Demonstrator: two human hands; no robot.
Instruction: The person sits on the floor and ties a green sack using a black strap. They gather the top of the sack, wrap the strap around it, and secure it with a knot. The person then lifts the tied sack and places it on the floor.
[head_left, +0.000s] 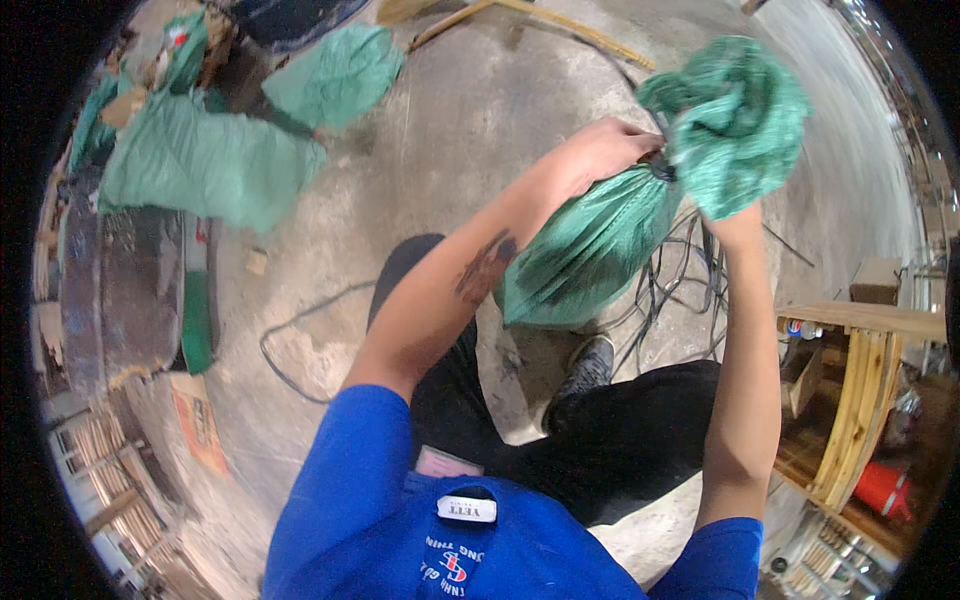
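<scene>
The green sack point(590, 255) is up against the left hand point(605, 155), whose fingers are closed on its neck beside a dark tie point(664, 171). Its bunched top hides most of the right hand point(737, 222); whether those fingers grip, I can't tell. Off left lie a bigger sack point(205, 165) and a smaller sack point(335, 78), contents hidden. Toward the near edge of a wooden rack point(853, 420) is a red container point(883, 490).

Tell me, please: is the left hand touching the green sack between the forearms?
Touching: the head view shows the left hand gripping the gathered neck of the green sack.
</scene>
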